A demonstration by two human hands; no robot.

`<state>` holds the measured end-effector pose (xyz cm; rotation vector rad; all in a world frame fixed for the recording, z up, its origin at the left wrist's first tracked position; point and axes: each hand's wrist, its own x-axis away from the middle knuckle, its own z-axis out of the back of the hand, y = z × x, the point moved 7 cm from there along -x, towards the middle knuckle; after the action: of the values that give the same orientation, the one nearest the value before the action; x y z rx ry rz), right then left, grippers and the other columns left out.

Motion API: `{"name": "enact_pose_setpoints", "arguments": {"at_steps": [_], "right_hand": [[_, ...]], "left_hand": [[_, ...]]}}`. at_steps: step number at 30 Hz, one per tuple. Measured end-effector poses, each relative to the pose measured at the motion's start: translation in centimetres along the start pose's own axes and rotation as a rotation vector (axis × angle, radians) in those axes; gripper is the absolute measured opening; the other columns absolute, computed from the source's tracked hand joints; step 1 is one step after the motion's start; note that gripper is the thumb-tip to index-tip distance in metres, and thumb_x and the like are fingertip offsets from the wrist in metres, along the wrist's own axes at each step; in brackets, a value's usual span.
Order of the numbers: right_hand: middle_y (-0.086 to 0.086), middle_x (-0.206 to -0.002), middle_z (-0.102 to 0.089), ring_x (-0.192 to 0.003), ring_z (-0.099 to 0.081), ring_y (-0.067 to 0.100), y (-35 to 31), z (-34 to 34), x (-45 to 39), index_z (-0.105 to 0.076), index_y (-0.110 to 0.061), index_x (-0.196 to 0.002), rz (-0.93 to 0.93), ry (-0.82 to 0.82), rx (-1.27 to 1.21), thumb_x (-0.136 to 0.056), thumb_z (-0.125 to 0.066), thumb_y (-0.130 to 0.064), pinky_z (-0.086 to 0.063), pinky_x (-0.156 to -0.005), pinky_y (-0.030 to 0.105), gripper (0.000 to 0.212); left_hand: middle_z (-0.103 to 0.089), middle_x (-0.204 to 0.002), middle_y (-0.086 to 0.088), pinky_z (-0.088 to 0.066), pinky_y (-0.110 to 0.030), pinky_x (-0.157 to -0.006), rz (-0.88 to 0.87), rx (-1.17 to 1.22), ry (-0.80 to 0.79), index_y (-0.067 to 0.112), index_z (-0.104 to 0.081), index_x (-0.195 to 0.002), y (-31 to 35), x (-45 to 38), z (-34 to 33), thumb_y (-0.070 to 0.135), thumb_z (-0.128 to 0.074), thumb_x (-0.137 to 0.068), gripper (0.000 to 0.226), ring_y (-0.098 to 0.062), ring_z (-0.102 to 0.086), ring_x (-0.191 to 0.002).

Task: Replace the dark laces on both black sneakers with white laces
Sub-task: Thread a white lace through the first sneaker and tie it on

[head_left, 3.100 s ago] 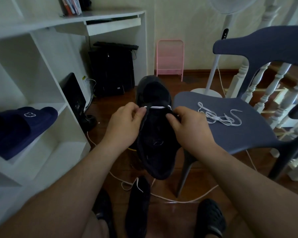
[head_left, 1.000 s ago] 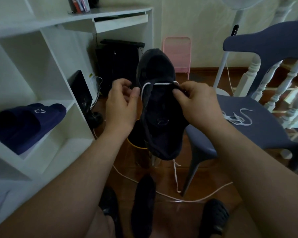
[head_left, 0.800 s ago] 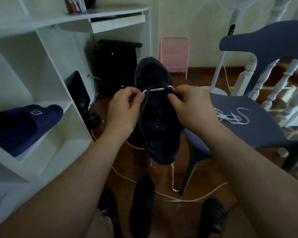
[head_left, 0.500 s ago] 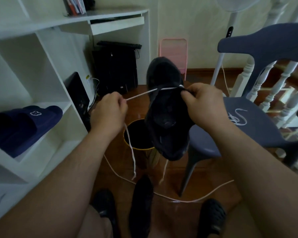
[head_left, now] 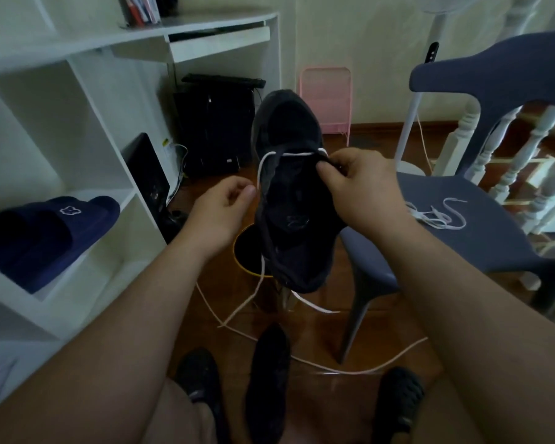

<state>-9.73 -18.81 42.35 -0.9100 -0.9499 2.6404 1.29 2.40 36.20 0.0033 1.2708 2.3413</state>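
Black sneaker (head_left: 293, 200) is pinched at its eyelet edge by right hand (head_left: 362, 190); white lace (head_left: 297, 153) is threaded through. Left hand (head_left: 220, 213) is loosely curled beside it, grip undeterminable. Yellow-rimmed bin (head_left: 242, 251) is below, contents unseen.

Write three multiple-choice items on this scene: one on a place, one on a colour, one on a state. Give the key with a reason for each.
1. Where does the spare white lace lie?
A. on the blue chair seat
B. on the white shelf
C. in the bin

2. What colour are the slippers on the shelf?
A. pink
B. navy blue
C. white

3. What is the right hand doing?
A. hanging idle
B. pressing flat on the chair
C. pinching the held sneaker at its eyelet edge

Key: 1 A, the loose lace rests on the seat. 2 B, both look dark blue. 3 C, thumb and fingers close on the sneaker's edge.
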Motion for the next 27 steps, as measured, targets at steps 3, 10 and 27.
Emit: {"name": "enact_pose_setpoints", "arguments": {"at_steps": [3, 10, 27], "right_hand": [[-0.001, -0.078, -0.068, -0.072, -0.062, 0.017, 0.1, -0.3, -0.2, -0.071, -0.020, -0.087, -0.005, 0.006, 0.011, -0.101, -0.060, -0.036, -0.044, -0.063, 0.032, 0.024], [-0.005, -0.076, -0.068, -0.070, -0.063, 0.010, 0.8, 0.3, -0.2, -0.075, -0.018, -0.091, -0.063, 0.022, -0.038, -0.100, -0.062, -0.036, -0.045, -0.061, 0.028, 0.024], [-0.003, -0.075, -0.071, -0.074, -0.068, 0.017, 2.3, 1.0, 1.3, -0.075, -0.021, -0.088, -0.133, -0.039, -0.049, -0.099, -0.063, -0.040, -0.059, -0.075, 0.049, 0.025]], "left_hand": [[-0.072, -0.101, 0.014, -0.059, -0.047, -0.087, -0.007, 0.029, 0.033, 0.042, -0.071, -0.109, 0.2, -0.2, -0.3, 0.057, -0.051, -0.101, 0.026, -0.016, -0.069, -0.096], [-0.074, -0.096, 0.012, -0.058, -0.038, -0.083, -0.002, 0.091, -0.044, 0.041, -0.074, -0.106, 0.1, -0.2, -1.8, 0.033, -0.065, -0.103, 0.013, -0.012, -0.068, -0.091], [-0.060, -0.072, -0.005, -0.045, -0.038, -0.075, 0.162, 0.457, -0.106, 0.022, -0.062, -0.066, 1.5, 2.0, -1.6, 0.028, -0.047, -0.082, 0.023, -0.022, -0.055, -0.074]]}}
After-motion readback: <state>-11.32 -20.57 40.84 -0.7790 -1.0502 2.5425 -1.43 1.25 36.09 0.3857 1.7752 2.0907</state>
